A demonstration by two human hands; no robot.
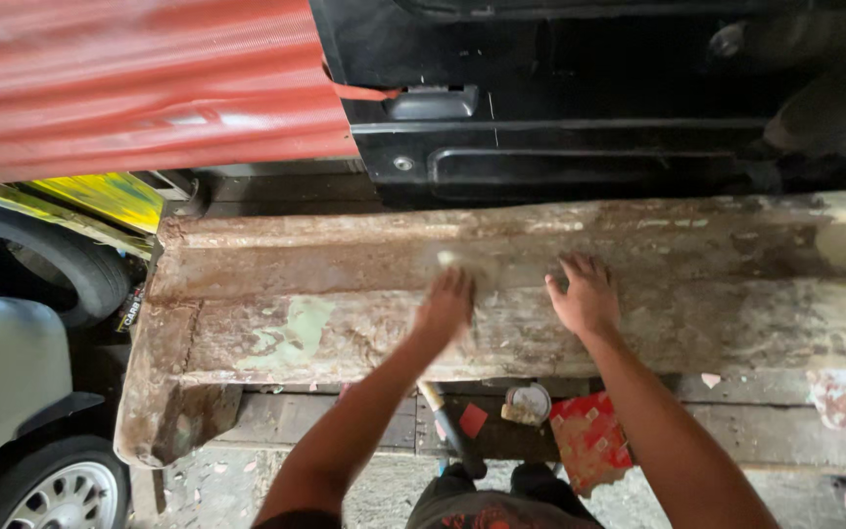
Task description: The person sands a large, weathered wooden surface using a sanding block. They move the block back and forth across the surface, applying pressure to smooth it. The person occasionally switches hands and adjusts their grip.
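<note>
Across the middle of the frame lies a long, rusty brown sheet-metal body panel with patches of pale green filler and flaking paint, resting on a rough wooden worktop whose planks show along its lower edge. The left hand is blurred and presses on the panel just left of centre; its fingers are curled over a small pale scrap, which peeks out above the fingertips, though what that scrap is cannot be told. The right hand lies flat on the same panel just right of centre, fingers spread and palm down, its grip wide open and holding nothing. The two hands are near each other but apart. Below them, at the bottom centre, a tool with a pale wooden handle and dark head lies on the planks, beside a small round tin and a crumpled red sheet. In the upper left hangs a red corrugated metal sheet; upper right is a black vehicle door panel. At the left edge sit a black tyre and a white car body with its wheel.
</note>
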